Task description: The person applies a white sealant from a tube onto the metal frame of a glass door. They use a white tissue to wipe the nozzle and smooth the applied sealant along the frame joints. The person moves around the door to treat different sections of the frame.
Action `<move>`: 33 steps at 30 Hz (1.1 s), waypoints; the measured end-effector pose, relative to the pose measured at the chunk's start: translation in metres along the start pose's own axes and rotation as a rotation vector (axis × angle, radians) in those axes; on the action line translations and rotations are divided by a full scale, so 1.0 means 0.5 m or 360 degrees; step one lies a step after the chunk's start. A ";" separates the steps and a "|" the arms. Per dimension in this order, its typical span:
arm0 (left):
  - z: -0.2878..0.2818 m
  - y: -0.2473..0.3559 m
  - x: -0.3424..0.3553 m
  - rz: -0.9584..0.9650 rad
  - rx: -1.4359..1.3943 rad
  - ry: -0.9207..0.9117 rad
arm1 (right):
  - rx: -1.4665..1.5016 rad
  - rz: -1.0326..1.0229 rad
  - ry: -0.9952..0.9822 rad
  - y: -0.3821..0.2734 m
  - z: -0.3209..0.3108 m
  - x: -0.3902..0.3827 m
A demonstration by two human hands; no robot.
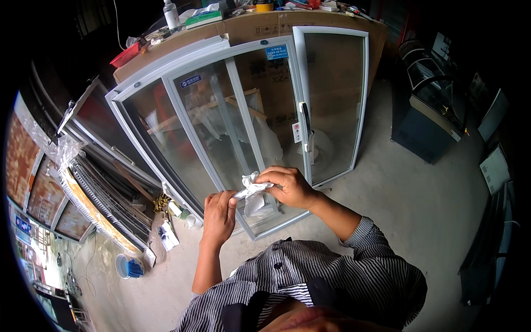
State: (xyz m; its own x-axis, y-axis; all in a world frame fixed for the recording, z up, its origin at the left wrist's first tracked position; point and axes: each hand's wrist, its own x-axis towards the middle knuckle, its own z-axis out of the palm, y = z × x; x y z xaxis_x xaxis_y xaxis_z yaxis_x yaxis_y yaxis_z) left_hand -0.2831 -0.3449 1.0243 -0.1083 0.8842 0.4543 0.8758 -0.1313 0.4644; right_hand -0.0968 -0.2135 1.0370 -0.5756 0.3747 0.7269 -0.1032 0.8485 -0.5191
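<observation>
Between my hands is a crumpled, twisted white piece [253, 187] that looks like thin plastic film or paper; I cannot tell which. My left hand [220, 214] pinches its left end between thumb and fingers. My right hand [290, 186] grips the other end, fingers curled over it. A loose flap hangs below. Just beyond my hands stands a white-framed glass sliding window [239, 94], leaning against a large cardboard box [381, 52]. To its right is a narrower framed glass panel [334, 99] with a dark handle [305, 116] at its left edge.
On the box top lie a clear bottle [172, 15], a red tray [126, 54] and loose small items. Stacked dark profiles [108, 193] lean at the left, near a white bucket [129, 266] with blue contents. A dark cabinet [426, 127] stands on the concrete floor [387, 205] at the right.
</observation>
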 end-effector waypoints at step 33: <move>0.032 0.050 -0.026 -0.0609 -0.1921 -0.0336 | 0.0851 0.1339 0.0372 0.024 -0.016 -0.034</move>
State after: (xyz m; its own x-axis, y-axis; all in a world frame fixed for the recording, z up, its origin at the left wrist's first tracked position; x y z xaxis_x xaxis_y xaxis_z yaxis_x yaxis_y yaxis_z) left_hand -0.2524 -0.3525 1.0176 -0.0839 0.9945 0.0627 -0.1857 -0.0774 0.9796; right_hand -0.0816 -0.2069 1.0219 -0.4617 0.8839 0.0740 -0.1200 0.0204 -0.9926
